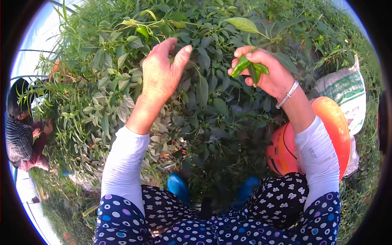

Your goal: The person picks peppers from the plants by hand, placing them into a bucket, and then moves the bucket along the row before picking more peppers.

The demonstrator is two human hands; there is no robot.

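Observation:
My right hand (269,73), with a bracelet on its wrist, is closed around several green peppers (241,66). Their tips stick out below the fingers, with a leaf among them. My left hand (163,71) is raised over the plants, its thumb apart from the fingers and nothing visible in it; the far fingers are partly hidden. Just beyond it, a green pepper (143,32) hangs on a stem among pale leaves. Between and below both hands spread the leafy pepper plants (204,90).
An orange bucket (283,149) stands beside my right forearm, with a white and green printed sack (347,96) behind it. Blue footwear (178,188) shows by the plants. At the far left, a person in a striped top (19,141) is among the foliage.

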